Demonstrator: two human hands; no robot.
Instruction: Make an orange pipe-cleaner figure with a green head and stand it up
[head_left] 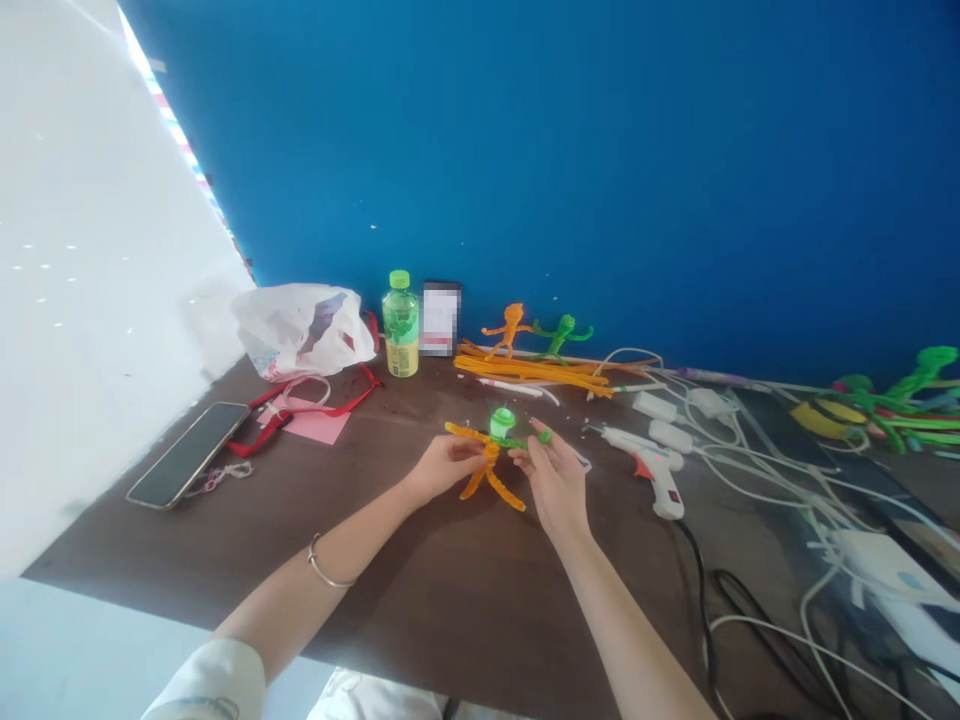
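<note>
Over the middle of the brown table, a pipe-cleaner figure is between my two hands. Its legs, body and one arm are fuzzy orange. The other arm, reaching toward the right, is green, and a green-and-white round piece sits at its top. My left hand pinches the orange body from the left. My right hand has its fingers closed around the green arm, whose tip shows past the fingers. The fingers hide part of the figure's middle.
Behind stand a green-capped bottle, a blurred-out card, orange and green pipe-cleaner figures and orange pipe cleaners. A glue gun and tangled cables lie right. On the left are a phone, red ribbon and plastic bag.
</note>
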